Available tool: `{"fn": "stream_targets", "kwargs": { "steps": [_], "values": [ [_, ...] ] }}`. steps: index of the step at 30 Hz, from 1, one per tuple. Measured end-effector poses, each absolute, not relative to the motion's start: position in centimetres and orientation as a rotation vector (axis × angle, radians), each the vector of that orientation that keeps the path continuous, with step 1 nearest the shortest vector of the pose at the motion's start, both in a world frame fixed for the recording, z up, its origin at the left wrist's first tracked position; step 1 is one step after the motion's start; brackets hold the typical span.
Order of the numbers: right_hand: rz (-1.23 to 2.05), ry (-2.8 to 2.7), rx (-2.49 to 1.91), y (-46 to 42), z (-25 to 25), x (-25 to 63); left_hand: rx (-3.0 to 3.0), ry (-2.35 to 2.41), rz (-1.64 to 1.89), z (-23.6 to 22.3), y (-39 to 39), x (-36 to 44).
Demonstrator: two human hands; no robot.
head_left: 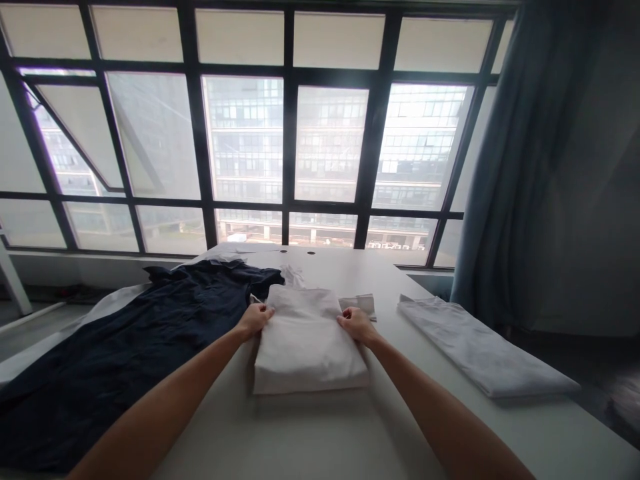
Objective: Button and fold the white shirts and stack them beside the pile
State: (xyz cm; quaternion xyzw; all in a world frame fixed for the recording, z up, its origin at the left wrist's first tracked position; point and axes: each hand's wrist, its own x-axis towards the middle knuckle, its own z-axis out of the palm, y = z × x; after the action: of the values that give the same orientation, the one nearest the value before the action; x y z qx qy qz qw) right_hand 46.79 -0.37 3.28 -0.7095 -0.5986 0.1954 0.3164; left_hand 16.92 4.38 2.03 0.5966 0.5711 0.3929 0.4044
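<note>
A folded white garment lies in front of me on the white table. My left hand pinches its left edge, thumb on top of the cloth. On the opposite edge my right hand grips the fabric the same way. Beyond my right hand a strip of pale cloth sticks out to the side; I cannot tell whether it belongs to the same garment. The fingers under the cloth are hidden on both sides.
A dark navy garment is spread over the left of the table, with white cloth beneath it. Another folded white cloth lies near the right edge. Windows stand behind, and a grey-blue curtain hangs at right.
</note>
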Motion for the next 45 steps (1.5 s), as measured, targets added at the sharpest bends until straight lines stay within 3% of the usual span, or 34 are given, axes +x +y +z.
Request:
{"fn": "stream_targets", "kwargs": {
  "steps": [9,14,23,30,33,37,41,45],
  "values": [
    [1.051,-1.476,-1.886,-8.9,5.5,48.1,1.557,1.532,0.498,4.9,-4.3,14.8],
    [1.087,-1.508,-1.863,-11.2,5.5,48.3,1.642,1.405,0.529,4.4,-8.3,14.3],
    [0.684,-1.762,-2.017,-11.3,3.7,47.0,2.059,1.517,0.533,3.0,-10.0,14.7],
    [0.584,-1.843,-2.075,-11.8,4.1,46.9,2.235,1.557,0.544,2.5,-10.8,14.7],
    [0.271,-1.912,-2.092,-12.7,4.5,46.0,2.46,1.631,0.574,3.1,-11.7,15.6],
    [-0.217,-2.121,-1.735,-13.7,4.2,43.0,2.848,1.215,0.662,2.9,-12.8,18.1],
    [-0.16,-2.401,-1.457,-13.4,2.3,40.8,2.952,0.951,0.483,1.1,-12.6,19.6],
    [0.081,-2.548,-1.537,-12.5,0.8,41.3,2.857,0.951,0.271,-0.2,-11.6,18.9]
  ]
}}
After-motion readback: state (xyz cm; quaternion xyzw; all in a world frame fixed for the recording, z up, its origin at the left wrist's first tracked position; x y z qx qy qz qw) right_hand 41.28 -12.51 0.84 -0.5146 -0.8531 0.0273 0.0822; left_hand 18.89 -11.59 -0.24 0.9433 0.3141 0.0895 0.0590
